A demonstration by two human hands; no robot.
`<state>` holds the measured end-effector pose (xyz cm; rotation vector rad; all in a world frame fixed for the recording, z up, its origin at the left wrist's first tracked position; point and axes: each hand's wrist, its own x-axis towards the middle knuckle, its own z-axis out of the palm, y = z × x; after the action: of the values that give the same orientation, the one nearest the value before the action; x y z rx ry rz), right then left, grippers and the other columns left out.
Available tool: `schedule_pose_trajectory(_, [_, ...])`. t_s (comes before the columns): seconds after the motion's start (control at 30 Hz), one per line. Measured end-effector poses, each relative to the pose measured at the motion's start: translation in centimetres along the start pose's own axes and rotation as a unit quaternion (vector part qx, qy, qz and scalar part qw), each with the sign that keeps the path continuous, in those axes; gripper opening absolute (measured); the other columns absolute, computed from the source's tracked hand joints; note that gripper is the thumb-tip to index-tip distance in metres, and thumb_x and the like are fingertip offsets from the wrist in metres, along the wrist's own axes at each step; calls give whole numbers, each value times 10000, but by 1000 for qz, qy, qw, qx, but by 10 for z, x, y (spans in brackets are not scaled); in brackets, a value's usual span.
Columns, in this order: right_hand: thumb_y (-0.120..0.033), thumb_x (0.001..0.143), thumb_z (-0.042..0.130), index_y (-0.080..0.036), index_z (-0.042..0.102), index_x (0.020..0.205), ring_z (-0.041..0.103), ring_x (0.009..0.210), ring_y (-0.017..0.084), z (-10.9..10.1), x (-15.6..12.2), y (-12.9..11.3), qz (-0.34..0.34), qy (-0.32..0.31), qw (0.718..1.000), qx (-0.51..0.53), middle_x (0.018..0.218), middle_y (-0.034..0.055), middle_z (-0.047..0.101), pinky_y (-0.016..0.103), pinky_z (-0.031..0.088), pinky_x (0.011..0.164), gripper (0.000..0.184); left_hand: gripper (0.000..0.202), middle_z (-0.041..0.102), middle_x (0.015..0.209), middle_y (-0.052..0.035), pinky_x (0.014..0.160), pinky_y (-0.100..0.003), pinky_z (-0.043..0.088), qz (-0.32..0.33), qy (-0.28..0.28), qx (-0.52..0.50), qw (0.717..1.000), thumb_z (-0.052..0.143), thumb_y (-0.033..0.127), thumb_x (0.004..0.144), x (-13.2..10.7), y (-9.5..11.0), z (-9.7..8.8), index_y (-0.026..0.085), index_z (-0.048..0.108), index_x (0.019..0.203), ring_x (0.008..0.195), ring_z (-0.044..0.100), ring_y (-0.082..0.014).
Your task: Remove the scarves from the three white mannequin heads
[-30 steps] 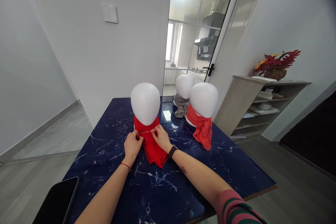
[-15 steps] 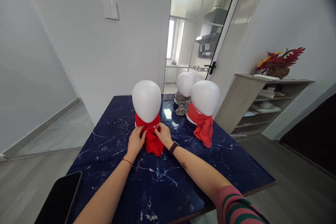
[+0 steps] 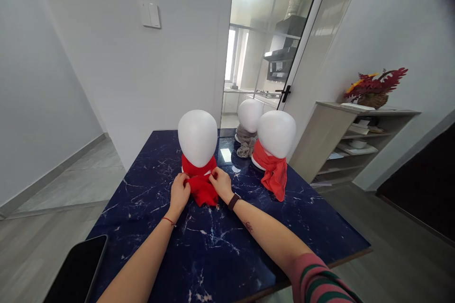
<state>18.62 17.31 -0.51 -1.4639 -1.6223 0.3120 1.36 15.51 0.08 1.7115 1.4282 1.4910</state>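
A white mannequin head stands on the dark blue marbled table. A bright red scarf goes round its neck, and its loose part hangs down in front onto the table. My left hand pinches the scarf's left edge with bent fingers. On the other side, my right hand grips the scarf's right edge between thumb and fingers, just below the neck. The cloth is spread between both hands. My fingertips are partly hidden by the fabric.
To the right stands a second mannequin head in a coral-red scarf. Behind it is a third head with a grey scarf. A black phone lies at the table's left edge. A shelf and glass door are beyond.
My left hand has moved slightly left and down, pulling the red scarf's edge outward, so the cloth between my hands looks wider and its hanging end sits higher. My right hand has barely moved.
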Motion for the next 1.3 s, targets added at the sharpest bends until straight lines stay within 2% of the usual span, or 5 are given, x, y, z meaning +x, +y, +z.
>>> schedule_pose_trajectory(0.33, [-264,847,478,-212,556,821,562,688,148,3,3,5,25,24,999,-12,770,-8,617,239,354,615,97,149,535,698,28,602,-241,376,-62,4,-103,993,433,169,653,8,-14,-5,207,503,779,650,490,-138])
schedule_pose_trajectory(0.7, [-122,779,503,-259,615,966,582,742,126,-2,-6,-4,-105,-89,981,-139,970,-12,603,229,373,649,257,197,605,981,-96,808,-398,397,149,-97,386,905,480,245,793,-3,15,-5,196,635,903,954,503,-277])
schedule_pose_trajectory(0.93, [-161,800,491,-216,619,787,546,720,124,2,-5,0,-58,-52,989,-126,877,6,559,230,366,643,140,149,570,803,-34,726,-311,419,18,3,200,980,421,94,734,3,3,-11,216,491,785,754,556,-192])
schedule_pose_trajectory(1.13, [-122,817,402,-193,591,744,529,774,145,2,4,7,6,32,999,-1,862,30,526,256,415,742,215,372,534,835,-11,722,-291,414,-126,180,85,972,438,26,649,9,-10,-21,210,455,973,755,539,-164])
schedule_pose_trajectory(1.3, [-86,773,389,-190,568,759,522,805,154,4,7,11,4,58,997,54,878,39,497,283,436,798,207,370,485,846,-18,728,-306,425,-118,147,117,975,495,69,589,9,-11,-21,196,511,935,764,508,-171])
